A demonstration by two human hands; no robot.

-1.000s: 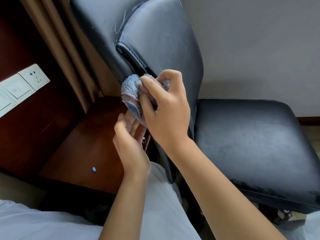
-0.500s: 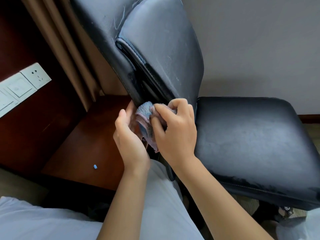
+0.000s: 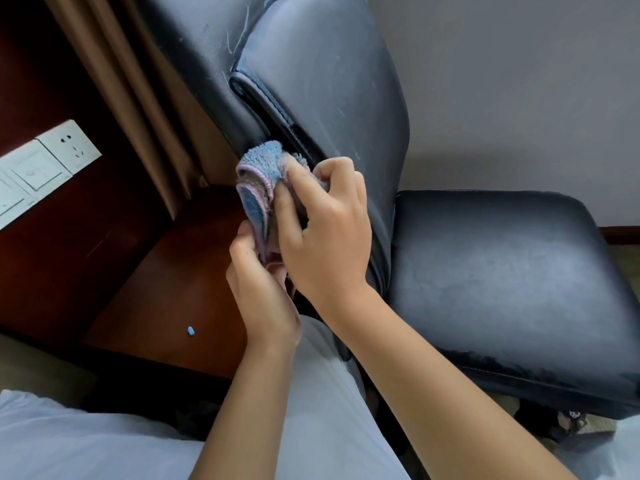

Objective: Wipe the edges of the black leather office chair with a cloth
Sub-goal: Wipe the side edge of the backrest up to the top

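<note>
The black leather chair fills the right and top of the view, its backrest leaning up to the left. A folded blue and pink cloth lies against the backrest's side edge, by the seam. My right hand grips the cloth from the right, thumb and fingers curled round it. Below it, my left hand holds the cloth's hanging lower end, fingers partly hidden behind the fabric.
A dark wooden cabinet stands left of the chair, with a small blue object on its top. White sockets and switches sit on the wooden wall panel. Brown curtains hang behind the backrest. A grey wall lies behind the seat.
My right hand slid the cloth down the backrest edge, then back up to about the middle. My left hand stayed below, near the cloth's lower end.
</note>
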